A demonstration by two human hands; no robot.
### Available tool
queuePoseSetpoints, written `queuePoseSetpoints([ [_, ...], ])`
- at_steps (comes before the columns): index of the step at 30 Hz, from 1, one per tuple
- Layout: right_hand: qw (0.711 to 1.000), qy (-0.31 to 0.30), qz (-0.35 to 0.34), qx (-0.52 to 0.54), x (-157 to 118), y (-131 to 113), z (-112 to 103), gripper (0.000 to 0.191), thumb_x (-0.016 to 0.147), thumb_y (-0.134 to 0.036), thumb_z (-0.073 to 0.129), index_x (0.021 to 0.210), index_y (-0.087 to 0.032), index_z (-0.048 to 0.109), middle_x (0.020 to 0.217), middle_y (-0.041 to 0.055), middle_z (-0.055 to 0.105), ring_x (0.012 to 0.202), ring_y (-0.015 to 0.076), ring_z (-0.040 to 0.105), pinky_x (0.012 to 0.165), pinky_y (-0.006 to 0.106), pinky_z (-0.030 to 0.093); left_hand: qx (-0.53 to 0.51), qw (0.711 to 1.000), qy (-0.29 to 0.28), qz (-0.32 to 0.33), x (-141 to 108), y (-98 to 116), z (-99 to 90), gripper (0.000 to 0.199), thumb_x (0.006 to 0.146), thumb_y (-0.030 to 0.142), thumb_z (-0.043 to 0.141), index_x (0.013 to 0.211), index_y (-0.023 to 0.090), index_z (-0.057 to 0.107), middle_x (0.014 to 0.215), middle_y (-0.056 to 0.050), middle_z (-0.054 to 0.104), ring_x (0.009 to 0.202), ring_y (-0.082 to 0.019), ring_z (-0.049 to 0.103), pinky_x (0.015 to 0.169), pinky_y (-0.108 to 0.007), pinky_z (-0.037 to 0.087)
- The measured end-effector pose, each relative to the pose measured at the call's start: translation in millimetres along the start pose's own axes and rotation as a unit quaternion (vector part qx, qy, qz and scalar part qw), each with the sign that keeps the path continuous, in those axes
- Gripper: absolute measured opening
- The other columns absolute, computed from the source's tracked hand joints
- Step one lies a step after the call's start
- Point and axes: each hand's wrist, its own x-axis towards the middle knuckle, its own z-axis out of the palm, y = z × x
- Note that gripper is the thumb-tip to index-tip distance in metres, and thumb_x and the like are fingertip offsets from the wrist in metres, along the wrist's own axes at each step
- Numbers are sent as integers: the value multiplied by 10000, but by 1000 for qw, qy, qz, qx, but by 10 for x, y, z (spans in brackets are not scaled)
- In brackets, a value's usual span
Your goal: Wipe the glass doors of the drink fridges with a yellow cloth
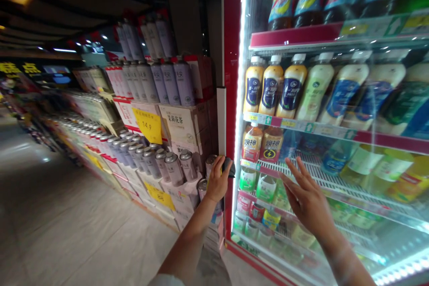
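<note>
My left hand (217, 181) is closed round a dark object, perhaps a cloth (228, 168), at the left edge of the lit drinks cooler (231, 98). Its exact shape is partly hidden by the fingers. My right hand (304, 199) is raised in front of the cooler's glass with its fingers apart and nothing in it. Behind that hand are shelves of bottles, among them an orange-labelled bottle (252, 144) and a darker red one (271, 145). Whether the right fingertips touch the glass, I cannot tell.
Stacked boxes (181, 127) with rows of lilac cans (176, 82) stand left of the cooler. Yellow price signs (149, 126) hang on them. A grey tiled floor (83, 223) runs along the display's front. More bottles (291, 87) fill the cooler's upper shelves.
</note>
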Motion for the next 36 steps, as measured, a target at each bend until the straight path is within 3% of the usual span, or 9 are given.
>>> queuePoseSetpoints([
  [4, 1000, 14, -7, 9, 27, -32, 13, 343, 993, -111, 511, 1287, -213, 657, 1609, 107, 467, 1552, 369, 305, 1070, 617, 548, -37, 998, 28, -49, 682, 247, -67, 763, 938, -4, 416, 1611, 344, 322, 1651, -91, 355, 1576, -277, 274, 1234, -509, 394],
  [8, 999, 27, -13, 13, 32, -59, -7, 348, 995, -118, 516, 1300, -221, 646, 1604, 106, 477, 1551, 363, 312, 1078, 598, 549, -47, 989, 6, -137, 1200, 576, 103, 797, 976, 197, 518, 1666, 251, 122, 1749, -150, 42, 1610, -375, 60, 1267, -628, 232],
  [11, 999, 33, -17, 14, -19, -36, -55, 356, 996, -112, 513, 1316, -209, 635, 1601, 123, 479, 1552, 372, 308, 1077, 601, 547, -51, 977, -52, -198, 1035, 832, 347, 866, 959, 430, 606, 1660, 191, 155, 1741, -196, -63, 1598, -431, -15, 1244, -660, 229],
  [15, 999, 35, -15, 10, -110, 90, -118, 377, 997, -111, 503, 1342, -211, 619, 1604, 131, 472, 1548, 376, 314, 1080, 616, 539, -59, 946, -43, -315, 653, 989, 612, 759, 990, 405, 554, 1643, 192, 232, 1736, -222, -8, 1600, -413, 66, 1215, -627, 312],
  [17, 999, 38, -11, 1, -128, 183, -134, 400, 994, -110, 507, 1364, -226, 607, 1605, 123, 474, 1542, 372, 331, 1080, 616, 541, -65, 941, -24, -332, 749, 941, 633, 710, 1004, 363, 515, 1638, 187, 248, 1732, -234, 35, 1601, -403, 92, 1215, -623, 309],
  [22, 998, 50, 13, -20, -107, 373, -98, 431, 995, -140, 536, 1405, -262, 586, 1631, 97, 438, 1540, 372, 330, 1101, 647, 519, -51, 925, 27, -376, 1332, 748, 548, 665, 1048, 402, 393, 1647, 176, 212, 1701, -247, 171, 1590, -359, 196, 1229, -559, 293],
  [29, 999, 20, 21, -18, -217, 452, -18, 430, 989, -160, 532, 1394, -283, 604, 1663, 68, 384, 1549, 382, 300, 1116, 677, 499, -68, 917, 71, -387, 808, 1004, 766, 682, 1046, 346, 397, 1649, 151, 144, 1694, -309, 75, 1595, -413, 116, 1188, -661, 298],
  [33, 999, 22, 20, -17, -247, 491, -78, 458, 986, -172, 544, 1426, -293, 586, 1674, 57, 360, 1550, 382, 300, 1104, 661, 518, -62, 904, 120, -406, 1227, 1054, 738, 714, 1039, 349, 419, 1656, 168, 110, 1710, -272, 89, 1603, -397, 88, 1227, -695, 193],
  [36, 999, 28, 29, -15, -255, 489, -100, 466, 983, -164, 548, 1432, -284, 584, 1674, 59, 358, 1548, 388, 303, 1086, 669, 529, -79, 937, 79, -332, 1386, 1089, 637, 720, 1019, 370, 479, 1651, 180, 189, 1734, -223, 38, 1603, -404, 78, 1250, -657, 204],
])
